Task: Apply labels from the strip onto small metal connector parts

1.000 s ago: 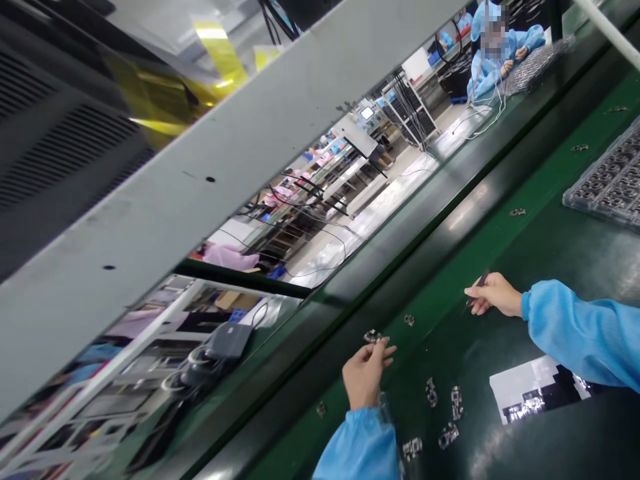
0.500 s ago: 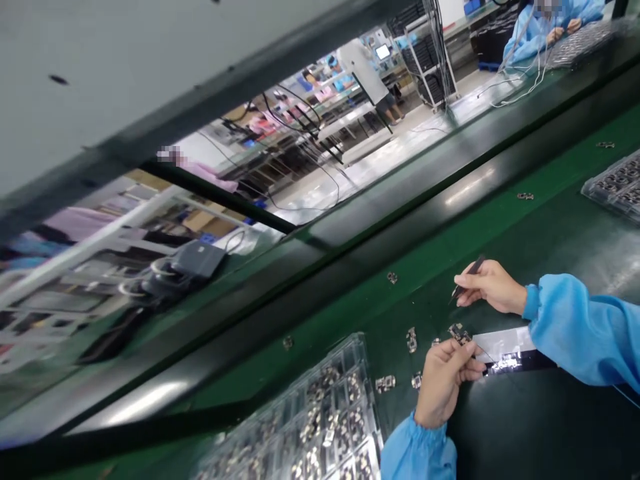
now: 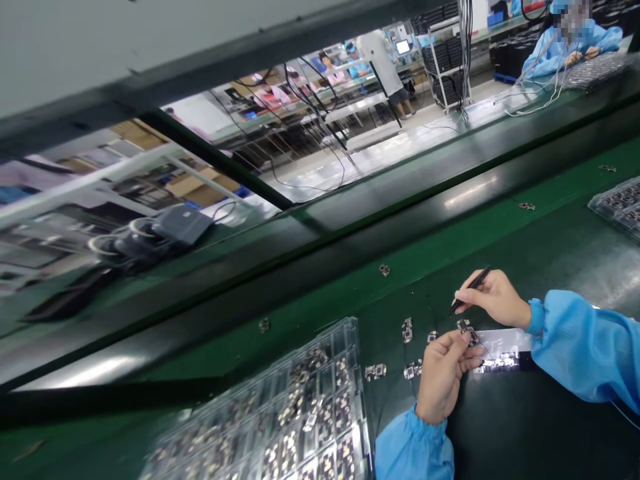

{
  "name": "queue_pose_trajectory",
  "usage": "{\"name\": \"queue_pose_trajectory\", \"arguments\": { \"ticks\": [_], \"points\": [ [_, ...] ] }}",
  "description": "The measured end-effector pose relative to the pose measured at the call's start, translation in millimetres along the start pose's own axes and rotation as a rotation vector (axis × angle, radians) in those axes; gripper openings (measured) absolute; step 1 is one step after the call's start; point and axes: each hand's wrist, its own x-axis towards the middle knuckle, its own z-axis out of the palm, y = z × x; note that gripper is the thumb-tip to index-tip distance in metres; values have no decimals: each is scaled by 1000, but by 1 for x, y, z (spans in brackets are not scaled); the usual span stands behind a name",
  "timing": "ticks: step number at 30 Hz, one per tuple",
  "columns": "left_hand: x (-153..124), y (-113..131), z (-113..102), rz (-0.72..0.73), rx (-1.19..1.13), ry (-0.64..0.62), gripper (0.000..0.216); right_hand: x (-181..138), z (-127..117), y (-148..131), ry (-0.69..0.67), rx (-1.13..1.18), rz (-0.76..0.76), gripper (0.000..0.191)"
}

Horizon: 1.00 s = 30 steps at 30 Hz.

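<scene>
Between the thumb and fingers of my left hand (image 3: 443,373) is a small circuit board (image 3: 466,328), pinched at its lower end. A thin dark wire runs from about there toward the lower right. My right hand (image 3: 493,297) is closed round black tweezers (image 3: 470,290), whose tips point down and left, just above the board and apart from it. Under and beside my left fingers lies a white strip (image 3: 500,341) with a shiny black band of small pieces (image 3: 503,362). Loose boards lie left of my hand, among them one board (image 3: 407,330) and another board (image 3: 376,372).
A clear compartment tray (image 3: 357,373) full of small boards stands at lower left. Another filled tray (image 3: 617,207) sits at the right edge. More boards, like this one (image 3: 384,270), lie along the green strip. A co-worker (image 3: 570,50) in blue sits at the far right.
The view has shifted, so the scene sits differently. My right hand with the tweezers has come a little closer to the board, its tips lower. My left hand keeps its pinch.
</scene>
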Motion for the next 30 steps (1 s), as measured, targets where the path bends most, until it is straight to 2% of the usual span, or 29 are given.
{"name": "queue_pose_trajectory", "arguments": {
  "ticks": [2, 3, 5, 7, 9, 15, 17, 21, 23, 27, 30],
  "points": [
    [0, 0, 0, -2, -45, 3, 28, -13, -11, -5, 9, -315, -273, 17],
    [0, 0, 1, -7, -63, -1, 27, -21, -17, -6, -32, -450, -400, 12],
    [0, 0, 1, -26, -96, -25, 26, -37, -30, -5, -204, -644, -590, 11],
    [0, 1, 2, -45, -125, -51, 26, -49, -39, -1, -382, -759, -708, 18],
    [0, 1, 3, -55, -146, -68, 28, -55, -45, 3, -476, -822, -748, 22],
    [-2, 1, 5, -57, -140, -91, 27, -58, -45, 10, -533, -824, -631, 17],
    [-2, 1, 5, -56, -138, -82, 28, -59, -45, 11, -524, -801, -637, 15],
    [-2, 2, 5, -58, -123, -47, 29, -62, -45, 12, -413, -690, -617, 8],
    [-2, 2, 5, -57, -115, -38, 30, -61, -44, 11, -414, -770, -719, 8],
    [-4, 3, 6, -51, -107, -45, 30, -57, -40, 5, -440, -1002, -1157, 6],
    [-4, 2, 5, -52, -112, -52, 28, -55, -38, 0, -415, -1077, -1296, 4]
  ]
}}
